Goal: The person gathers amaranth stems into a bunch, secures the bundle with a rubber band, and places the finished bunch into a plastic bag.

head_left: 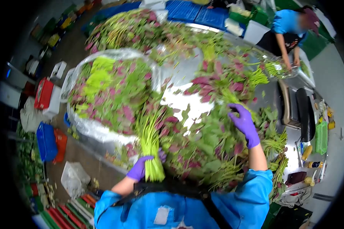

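Observation:
Both my hands wear purple gloves. My left hand (140,167) is closed around the pale green stems of a bunch of leafy greens (151,141), held near the table's front edge, leaves pointing away from me. The leaves are mixed green and purple-red. My right hand (244,124), fingers apart and slightly curved, hovers over or just touches loose greens (214,133) on the right; contact is hard to judge. Nothing shows in its grasp. Left of centre, a large container lined with clear plastic (78,70) holds many bunches with their stems up.
A metal table (179,76) carries more greens, including a big heap (130,30) at the far left. Across the table, a person (288,32) handles a bunch in clear wrap. On the right sit a scale (288,103) and a green basket (322,138). Crates (46,141) stand left.

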`<state>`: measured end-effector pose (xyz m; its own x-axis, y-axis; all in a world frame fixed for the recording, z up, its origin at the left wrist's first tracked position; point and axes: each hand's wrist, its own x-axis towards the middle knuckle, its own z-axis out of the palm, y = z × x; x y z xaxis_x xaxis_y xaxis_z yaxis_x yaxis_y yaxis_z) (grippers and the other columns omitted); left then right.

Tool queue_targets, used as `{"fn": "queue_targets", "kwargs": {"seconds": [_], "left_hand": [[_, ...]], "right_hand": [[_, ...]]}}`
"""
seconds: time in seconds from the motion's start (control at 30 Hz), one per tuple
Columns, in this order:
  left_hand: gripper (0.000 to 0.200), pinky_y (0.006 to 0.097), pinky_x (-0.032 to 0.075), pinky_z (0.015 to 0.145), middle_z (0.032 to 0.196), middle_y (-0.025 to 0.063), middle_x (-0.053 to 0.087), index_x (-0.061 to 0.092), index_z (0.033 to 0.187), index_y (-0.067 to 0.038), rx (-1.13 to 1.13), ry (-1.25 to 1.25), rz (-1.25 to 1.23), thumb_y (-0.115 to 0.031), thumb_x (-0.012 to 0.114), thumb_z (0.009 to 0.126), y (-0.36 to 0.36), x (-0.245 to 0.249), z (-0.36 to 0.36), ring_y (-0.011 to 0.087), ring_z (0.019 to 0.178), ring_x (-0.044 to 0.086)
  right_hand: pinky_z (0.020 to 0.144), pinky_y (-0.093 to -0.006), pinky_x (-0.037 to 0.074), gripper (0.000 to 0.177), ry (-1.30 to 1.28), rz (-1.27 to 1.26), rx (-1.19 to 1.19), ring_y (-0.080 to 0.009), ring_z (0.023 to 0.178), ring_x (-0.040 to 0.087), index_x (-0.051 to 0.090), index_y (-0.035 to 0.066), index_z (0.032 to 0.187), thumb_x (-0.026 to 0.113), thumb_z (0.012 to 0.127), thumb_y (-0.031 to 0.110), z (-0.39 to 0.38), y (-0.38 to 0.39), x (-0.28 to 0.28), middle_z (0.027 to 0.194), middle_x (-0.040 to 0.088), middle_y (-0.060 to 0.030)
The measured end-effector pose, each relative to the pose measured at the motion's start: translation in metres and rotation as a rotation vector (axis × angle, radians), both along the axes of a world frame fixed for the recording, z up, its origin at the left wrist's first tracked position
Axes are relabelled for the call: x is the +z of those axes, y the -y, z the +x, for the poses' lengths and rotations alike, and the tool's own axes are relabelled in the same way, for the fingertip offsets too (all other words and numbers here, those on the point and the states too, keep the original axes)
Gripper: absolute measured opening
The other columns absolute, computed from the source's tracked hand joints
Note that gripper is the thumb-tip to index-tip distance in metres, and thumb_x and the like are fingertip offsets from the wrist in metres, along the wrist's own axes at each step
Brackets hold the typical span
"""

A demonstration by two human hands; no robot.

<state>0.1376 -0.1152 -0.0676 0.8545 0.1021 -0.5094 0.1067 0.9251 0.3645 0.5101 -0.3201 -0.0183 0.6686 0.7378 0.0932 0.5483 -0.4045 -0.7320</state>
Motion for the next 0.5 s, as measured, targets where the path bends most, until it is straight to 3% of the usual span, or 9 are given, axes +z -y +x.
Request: {"fn": "queue_targets", "kwargs": {"seconds": [0.07,0.13,0.2,0.27,0.3,0.33,0.4,0.43,0.5], "left_hand": [[0.06,0.0385,0.03,0.103,0.131,0.0197,0.04,0.028,0.133,0.001,-0.064,0.008,0.048,-0.018,0.045,0.079,-0.003,0.009,0.0,0.0284,0.12,0.041],[0.06,0.0381,0.033,0.1,0.13,0.0174,0.042,0.03,0.132,0.002,-0.02,-0.053,-0.061,-0.018,0.045,0.077,-0.005,0.004,-0.005,0.0268,0.117,0.044],[0.061,0.0382,0.038,0.097,0.13,0.0157,0.042,0.031,0.132,0.001,-0.06,-0.039,-0.072,-0.016,0.046,0.075,-0.012,-0.011,-0.014,0.0271,0.114,0.046],[0.056,0.0402,0.044,0.09,0.121,0.0165,0.049,0.033,0.131,0.0,-0.074,0.052,-0.197,-0.012,0.045,0.078,-0.015,0.001,-0.019,0.0269,0.104,0.054],[0.055,0.0402,0.044,0.089,0.121,0.0167,0.048,0.035,0.13,0.0,-0.054,0.034,-0.179,-0.012,0.045,0.078,-0.017,-0.005,-0.025,0.0269,0.103,0.054],[0.054,0.0401,0.045,0.089,0.121,0.0169,0.048,0.036,0.13,0.0,-0.034,0.014,-0.164,-0.013,0.045,0.078,-0.018,-0.013,-0.033,0.0269,0.103,0.054],[0.057,0.0404,0.043,0.09,0.123,0.0157,0.048,0.036,0.129,0.001,-0.063,-0.057,-0.199,-0.018,0.046,0.076,-0.027,-0.022,-0.045,0.0265,0.104,0.053],[0.059,0.0407,0.042,0.092,0.124,0.0158,0.047,0.035,0.129,0.001,-0.024,-0.009,-0.207,-0.018,0.046,0.075,-0.027,-0.022,-0.05,0.0265,0.106,0.052],[0.063,0.0415,0.038,0.095,0.126,0.0168,0.045,0.033,0.13,0.001,0.001,0.068,-0.221,-0.022,0.045,0.073,-0.03,-0.024,-0.055,0.0267,0.109,0.05]], "right_hand": [[0.081,-0.0309,0.045,0.05,-0.543,-0.138,0.312,-0.0187,0.096,0.056,0.046,0.011,0.123,0.064,0.077,0.018,-0.079,-0.023,0.007,0.109,0.059,-0.0101],[0.084,-0.0319,0.043,0.059,-1.032,-0.023,0.502,-0.0167,0.102,0.053,0.037,0.011,0.131,0.063,0.081,0.027,-0.165,-0.047,-0.022,0.114,0.056,-0.0091],[0.085,-0.0319,0.043,0.06,-1.049,-0.139,0.394,-0.0174,0.104,0.051,0.034,0.008,0.133,0.06,0.084,0.031,-0.227,-0.063,-0.048,0.114,0.054,-0.0109],[0.085,-0.0326,0.043,0.064,-1.425,0.068,0.173,-0.0165,0.106,0.049,0.03,0.004,0.134,0.059,0.084,0.03,-0.27,-0.073,-0.069,0.114,0.053,-0.0117],[0.084,-0.0308,0.043,0.053,-1.439,0.097,0.057,-0.0158,0.102,0.052,0.039,0.001,0.127,0.06,0.084,0.024,-0.283,-0.079,-0.072,0.109,0.056,-0.0095],[0.084,-0.0308,0.043,0.053,-1.441,0.099,0.044,-0.0158,0.102,0.052,0.039,0.001,0.127,0.06,0.084,0.024,-0.29,-0.08,-0.082,0.109,0.056,-0.0095],[0.081,-0.0275,0.044,0.036,-1.191,0.247,0.058,-0.0153,0.091,0.057,0.05,-0.001,0.114,0.06,0.084,0.016,-0.299,-0.083,-0.094,0.097,0.06,-0.0075],[0.074,-0.024,0.047,0.021,-1.158,0.263,-0.027,-0.0139,0.078,0.059,0.056,-0.001,0.101,0.06,0.083,0.01,-0.302,-0.083,-0.091,0.086,0.062,-0.0056],[0.07,-0.0235,0.047,0.019,-1.215,0.249,-0.024,-0.0128,0.075,0.06,0.056,-0.001,0.1,0.058,0.084,0.01,-0.301,-0.078,-0.082,0.084,0.063,-0.0055]]}}
